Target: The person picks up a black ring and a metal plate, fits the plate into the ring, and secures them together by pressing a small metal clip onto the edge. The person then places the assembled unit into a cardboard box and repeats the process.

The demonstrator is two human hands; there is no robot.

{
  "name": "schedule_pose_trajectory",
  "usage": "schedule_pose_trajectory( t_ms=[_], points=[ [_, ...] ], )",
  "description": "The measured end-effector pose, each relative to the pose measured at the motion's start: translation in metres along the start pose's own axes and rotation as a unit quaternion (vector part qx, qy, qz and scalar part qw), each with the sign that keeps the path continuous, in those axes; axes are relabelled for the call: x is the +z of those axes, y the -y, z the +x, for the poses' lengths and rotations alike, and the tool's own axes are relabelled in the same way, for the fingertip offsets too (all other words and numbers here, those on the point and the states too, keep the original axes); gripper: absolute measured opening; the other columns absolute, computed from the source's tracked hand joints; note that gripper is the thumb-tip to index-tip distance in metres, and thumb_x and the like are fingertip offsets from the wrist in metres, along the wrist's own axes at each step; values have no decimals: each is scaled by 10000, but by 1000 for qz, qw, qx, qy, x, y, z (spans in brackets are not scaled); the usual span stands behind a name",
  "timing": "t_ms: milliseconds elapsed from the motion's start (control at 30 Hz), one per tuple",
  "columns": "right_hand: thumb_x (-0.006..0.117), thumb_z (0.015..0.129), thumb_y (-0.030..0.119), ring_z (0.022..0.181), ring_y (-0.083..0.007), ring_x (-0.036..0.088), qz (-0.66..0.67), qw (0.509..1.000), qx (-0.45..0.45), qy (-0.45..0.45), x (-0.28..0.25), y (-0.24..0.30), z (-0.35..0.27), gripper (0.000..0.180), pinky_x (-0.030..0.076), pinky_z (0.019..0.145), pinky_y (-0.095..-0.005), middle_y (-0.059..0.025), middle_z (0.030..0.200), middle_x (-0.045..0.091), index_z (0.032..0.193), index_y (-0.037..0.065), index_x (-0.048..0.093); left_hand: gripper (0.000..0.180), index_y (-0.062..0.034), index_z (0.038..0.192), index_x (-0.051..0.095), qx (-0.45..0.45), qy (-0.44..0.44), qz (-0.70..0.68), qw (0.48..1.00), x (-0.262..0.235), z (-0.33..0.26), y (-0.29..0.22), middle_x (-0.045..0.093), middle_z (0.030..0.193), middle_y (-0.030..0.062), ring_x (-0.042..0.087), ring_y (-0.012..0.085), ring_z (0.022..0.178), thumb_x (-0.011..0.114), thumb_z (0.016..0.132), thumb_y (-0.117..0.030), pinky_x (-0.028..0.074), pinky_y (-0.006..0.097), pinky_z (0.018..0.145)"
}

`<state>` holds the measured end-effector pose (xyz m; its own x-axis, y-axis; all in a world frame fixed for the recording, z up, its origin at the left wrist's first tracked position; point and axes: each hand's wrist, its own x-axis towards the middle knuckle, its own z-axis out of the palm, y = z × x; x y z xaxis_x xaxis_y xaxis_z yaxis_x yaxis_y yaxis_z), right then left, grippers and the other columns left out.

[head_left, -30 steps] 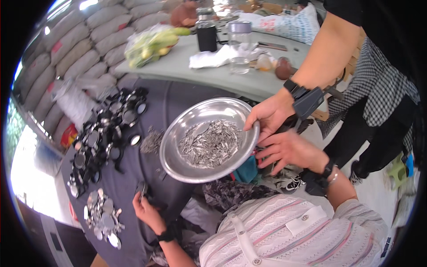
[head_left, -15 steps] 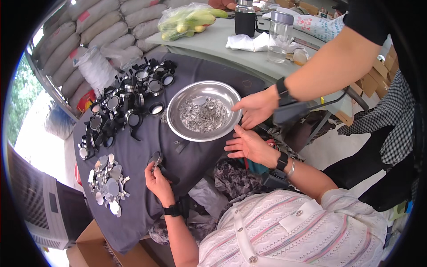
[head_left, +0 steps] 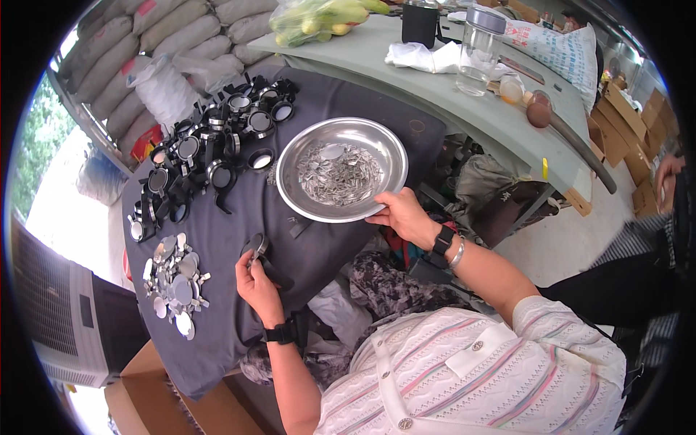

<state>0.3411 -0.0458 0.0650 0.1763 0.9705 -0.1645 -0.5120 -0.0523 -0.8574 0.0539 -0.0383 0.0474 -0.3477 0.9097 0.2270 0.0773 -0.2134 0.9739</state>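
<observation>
My right hand (head_left: 404, 216) has its fingers and thumb closed on the near right rim of a shiny metal basin (head_left: 394, 156). In the basin lie many small silver metal pieces (head_left: 341, 180) and one larger round disc. My left hand (head_left: 259, 291), near the front of the table, grips a round-headed black part (head_left: 256, 244) with a silver ring. A heap of similar black parts (head_left: 188, 148) covers the far left. Flat silver discs with small tabs (head_left: 183, 291) are piled left of my left hand.
A dark cloth (head_left: 239, 217) covers the work table. Behind it, a pale green table (head_left: 406, 87) bears a bag of vegetables (head_left: 319, 22), bottles and a mallet-like tool (head_left: 540, 112). Cardboard boxes stand at lower left and far right. Another person's hand (head_left: 665, 181) shows at the right edge.
The other person's arm has let go of the basin and withdrawn to the right. My right hand, open before, now grips the rim. My left hand keeps its hold.
</observation>
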Motion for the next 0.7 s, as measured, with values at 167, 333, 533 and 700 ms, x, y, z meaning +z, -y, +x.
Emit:
schedule_pose_trajectory(
  t_ms=[167, 333, 533, 700],
  points=[
    [620, 850, 148, 721, -214, 640, -175, 973, -95, -116, -16, 17, -3, 373, 554, 636, -342, -128, 885, 620, 1130, -70, 508, 196, -28, 1038, 610, -5, -4, 13, 1000, 0, -1, -1, 486, 668, -38, 400, 17, 491, 471, 912, -85, 329, 181, 387],
    [650, 793, 101, 760, -218, 615, -499, 755, -398, -150, -22, 62, 29, 311, 494, 656, -327, -124, 869, 599, 1068, -19, 568, 195, -30, 1039, 611, -8, -3, 1, 1000, 1, -1, 0, 491, 676, -37, 402, 17, 492, 472, 914, -85, 329, 182, 387],
    [593, 799, 71, 856, -279, 610, -660, 641, -361, 153, 21, 82, 116, 221, 482, 779, -355, -152, 922, 618, 1010, 9, 619, 194, -35, 1045, 612, -10, 3, -4, 1000, -1, 0, 1, 505, 692, -35, 398, 12, 487, 476, 916, -84, 332, 181, 387],
    [598, 779, 79, 985, -339, 606, -756, 585, -224, 188, 47, 60, 159, 274, 466, 850, -410, -176, 988, 650, 1046, 61, 656, 173, -30, 1047, 599, -24, -2, -17, 1000, 1, 0, 1, 495, 722, -35, 388, 13, 480, 492, 917, -65, 335, 180, 388]
  ],
)
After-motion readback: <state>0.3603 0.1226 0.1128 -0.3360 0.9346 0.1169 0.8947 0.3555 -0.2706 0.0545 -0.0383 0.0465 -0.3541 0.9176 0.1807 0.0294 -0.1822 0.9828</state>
